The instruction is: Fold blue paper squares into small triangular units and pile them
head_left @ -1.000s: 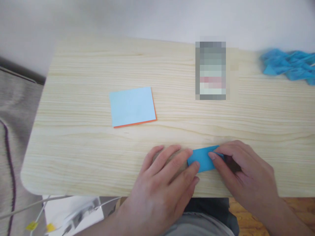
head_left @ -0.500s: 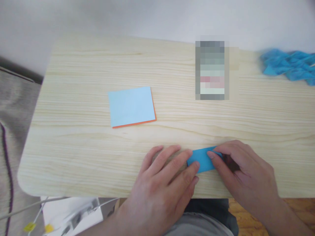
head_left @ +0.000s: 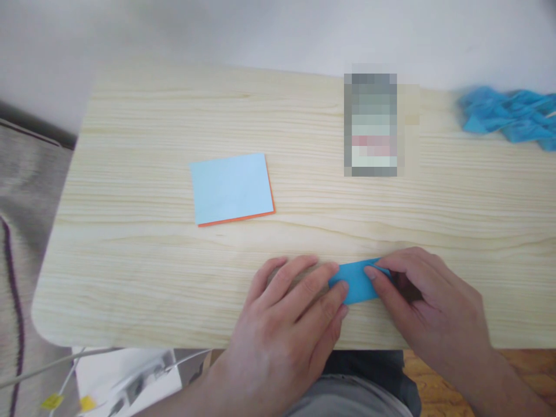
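A small folded piece of bright blue paper [head_left: 357, 282] lies near the front edge of the pale wooden table [head_left: 152, 272]. My left hand [head_left: 286, 321] rests flat beside it, fingers stretched out, fingertips pressing the paper's left end. My right hand [head_left: 428, 304] covers the paper's right end, fingers curled and pinching its edge against the table.
A stack of light blue square paper with an orange sheet beneath [head_left: 232, 188] lies left of centre. A blurred upright object [head_left: 370, 124] stands at the back. A heap of folded blue paper pieces [head_left: 510, 116] sits at the far right. White cables [head_left: 87, 370] hang below the table.
Both hands and the blue paper have shifted very slightly to the left; otherwise the same hold.
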